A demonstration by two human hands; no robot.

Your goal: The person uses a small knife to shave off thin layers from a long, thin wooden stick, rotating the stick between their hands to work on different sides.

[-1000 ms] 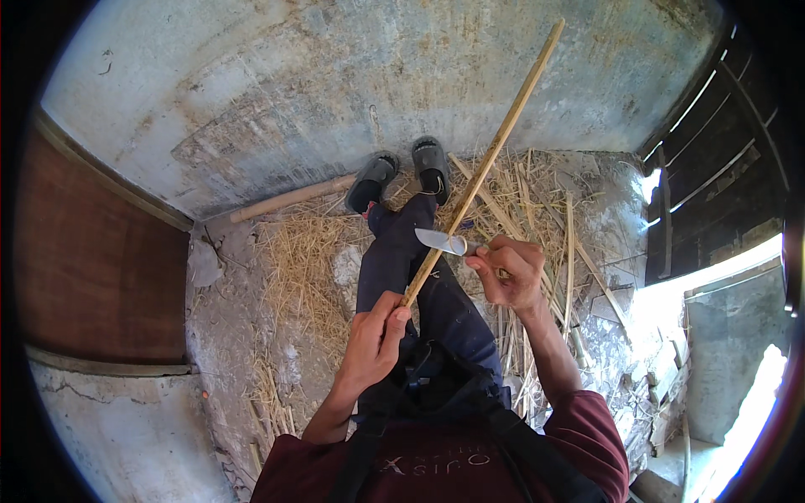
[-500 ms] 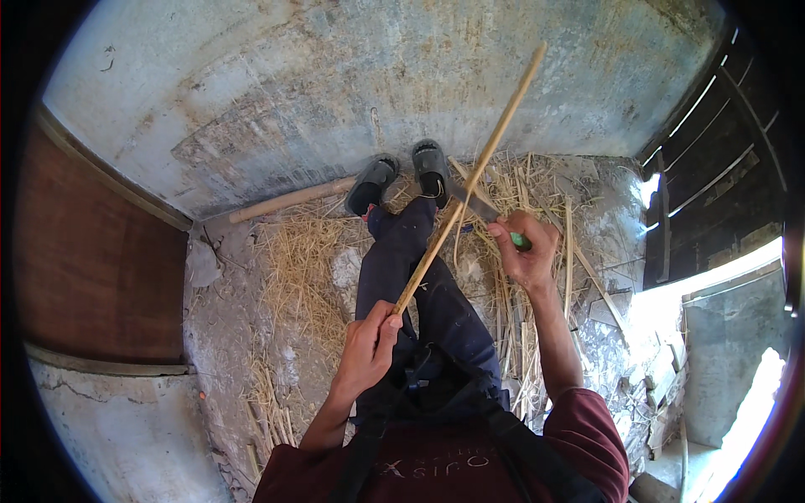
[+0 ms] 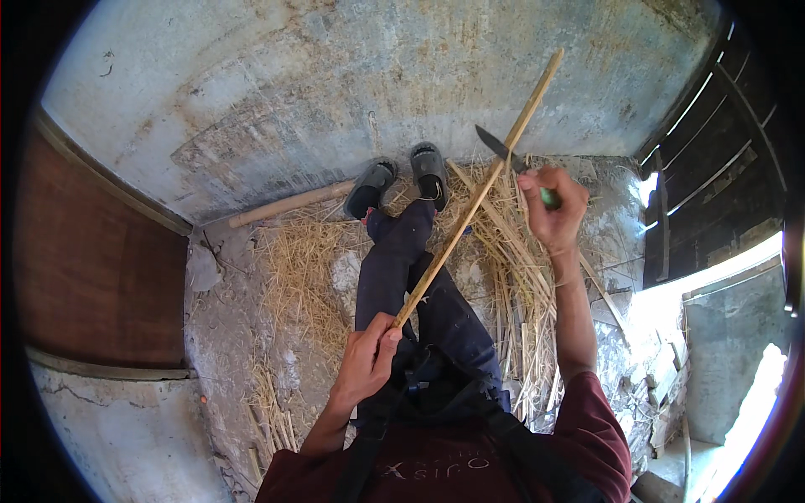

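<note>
My left hand is closed around the near end of a long, thin wooden stick, probably split bamboo, which slants up and away to the right over my legs. Further along the stick, my right hand grips a knife by its green handle, most of which my fingers cover. The dark blade crosses the stick in its upper part, its tip pointing up and to the left. A thin pale strip hangs from the stick beside the blade.
Straw and shavings litter the ground, with several loose strips at the right. A thick pole lies along the stained wall. My shoes are close to that wall. A brown panel stands left, dark boards right.
My right hand and the knife have moved up and right along the stick, away from my left hand. The stick's far end has shifted slightly right.
</note>
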